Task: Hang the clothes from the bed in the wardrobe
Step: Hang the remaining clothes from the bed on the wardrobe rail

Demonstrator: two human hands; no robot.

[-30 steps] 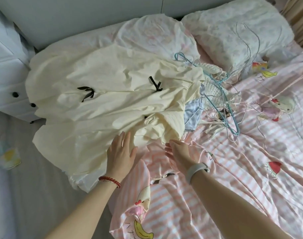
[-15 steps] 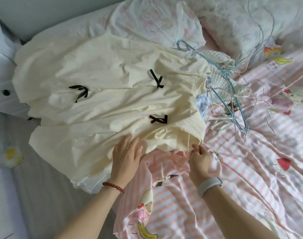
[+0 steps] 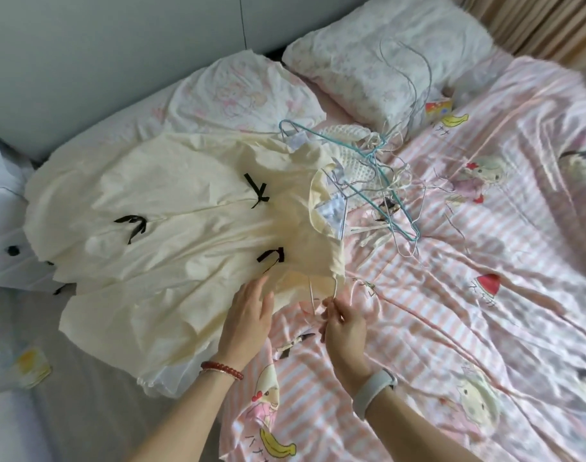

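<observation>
My left hand (image 3: 249, 316) lies flat on the cream dress (image 3: 171, 235), fingers straight and a little apart, pressing the cloth down near its neck so it will not slide while the other hand works. My right hand (image 3: 343, 323) sits just beside it at centre frame, fingers closed in a pinch on a thin pale hanger wire (image 3: 313, 296) that pokes out from under the dress's edge; I judge I am feeding the hanger in through the neck, which is why the opening is turned toward me.

The dress is spread across the left half of the frame on the bed (image 3: 485, 328), its three black bows (image 3: 133, 225) face up, its hem drooping over the mattress edge at lower left. It is not yet on the hanger properly and nowhere near a wardrobe, so the task looks barely begun.

Above my right hand, at centre right, a tangle of spare hangers (image 3: 378, 185) lies on the striped sheet, a teal one on top, with a white knitted garment (image 3: 348, 141) and a pale blue one (image 3: 333, 211) caught among them, waiting their turn. Two pillows (image 3: 385, 61) fill the upper part of the frame. White drawers (image 3: 4, 228) stand at the left edge; whether they belong to the wardrobe, I cannot tell.
</observation>
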